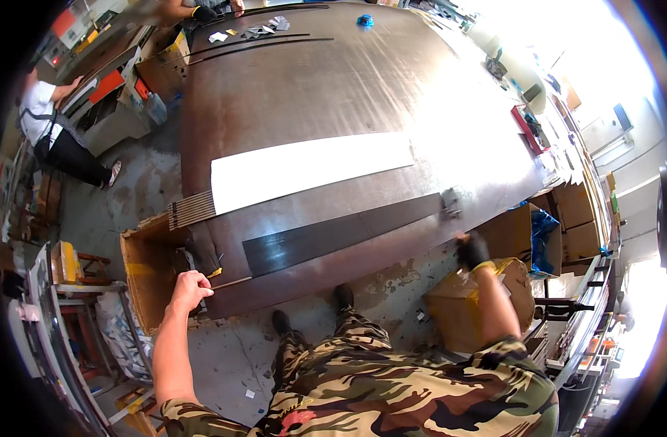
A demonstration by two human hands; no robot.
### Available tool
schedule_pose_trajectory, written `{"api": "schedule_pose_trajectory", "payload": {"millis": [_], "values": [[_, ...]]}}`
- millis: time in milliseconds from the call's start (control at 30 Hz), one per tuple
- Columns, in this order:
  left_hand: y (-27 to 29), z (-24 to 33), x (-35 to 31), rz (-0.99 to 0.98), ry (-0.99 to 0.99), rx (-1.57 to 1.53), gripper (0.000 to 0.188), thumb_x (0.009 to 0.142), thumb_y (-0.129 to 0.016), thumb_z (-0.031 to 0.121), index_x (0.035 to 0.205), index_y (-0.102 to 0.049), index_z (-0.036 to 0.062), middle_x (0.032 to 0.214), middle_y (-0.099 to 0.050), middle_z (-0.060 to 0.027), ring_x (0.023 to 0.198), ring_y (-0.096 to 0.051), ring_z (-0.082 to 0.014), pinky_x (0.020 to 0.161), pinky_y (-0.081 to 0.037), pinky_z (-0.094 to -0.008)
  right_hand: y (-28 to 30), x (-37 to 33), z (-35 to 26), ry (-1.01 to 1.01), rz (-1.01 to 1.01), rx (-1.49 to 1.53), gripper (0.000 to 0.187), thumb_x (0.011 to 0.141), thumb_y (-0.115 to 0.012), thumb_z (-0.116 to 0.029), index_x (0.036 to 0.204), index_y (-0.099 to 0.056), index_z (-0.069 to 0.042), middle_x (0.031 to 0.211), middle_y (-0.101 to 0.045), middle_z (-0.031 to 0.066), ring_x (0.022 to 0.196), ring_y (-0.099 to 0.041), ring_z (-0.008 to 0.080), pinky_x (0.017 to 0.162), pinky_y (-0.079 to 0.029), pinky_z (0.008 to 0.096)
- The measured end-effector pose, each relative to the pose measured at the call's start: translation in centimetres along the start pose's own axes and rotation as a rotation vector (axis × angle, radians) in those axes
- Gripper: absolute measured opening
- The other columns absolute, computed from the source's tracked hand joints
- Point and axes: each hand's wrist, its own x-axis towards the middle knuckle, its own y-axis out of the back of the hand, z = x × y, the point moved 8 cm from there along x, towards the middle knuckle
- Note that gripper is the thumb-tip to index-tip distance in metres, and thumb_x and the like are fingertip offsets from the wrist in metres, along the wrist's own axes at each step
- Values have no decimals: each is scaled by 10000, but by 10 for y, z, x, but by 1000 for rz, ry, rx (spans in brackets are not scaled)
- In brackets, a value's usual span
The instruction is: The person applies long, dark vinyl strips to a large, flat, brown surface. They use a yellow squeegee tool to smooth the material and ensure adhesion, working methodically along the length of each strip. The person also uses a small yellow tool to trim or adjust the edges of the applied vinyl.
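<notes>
My left hand (191,290), bare, pinches the end of a thin light-brown strip (233,283) at the near left of the table. From the fingers the strip reaches toward the left corner of a long dark flat panel (341,231). My right hand (472,252) wears a black glove and hangs past the table's near edge on the right. It is smeared by motion, so its fingers do not show clearly. A small dark object (450,204) stands at the panel's right end, too blurred to name. Beyond the panel lies a long white sheet (312,172).
Thin strips (191,211) jut past the brown metal table's (290,95) left edge, above an open cardboard box (145,269). Another carton (450,306) stands beneath my right arm. A blue roll (365,20) sits at the far side. Two people work at the far left.
</notes>
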Motion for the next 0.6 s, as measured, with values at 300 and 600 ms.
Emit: {"api": "schedule_pose_trajectory", "payload": {"millis": [300, 600], "values": [[-1, 11, 14, -41, 8, 41, 222, 593, -880, 18, 726, -703, 0, 775, -658, -106, 704, -649, -230, 672, -537, -359, -171, -257, -324, 699, -704, 12, 361, 934, -601, -403, 1033, -664, -62, 896, -698, 222, 857, -688, 407, 753, -523, 490], [1, 12, 8, -35, 13, 76, 222, 579, -869, 2, 711, -690, -3, 763, -642, -113, 695, -641, -239, 658, -525, -354, -42, -37, -37, 61, -150, 62, 306, 903, -740, -275, 945, -589, -12, 675, -620, 149, 581, -568, 264, 576, -480, 403]]}}
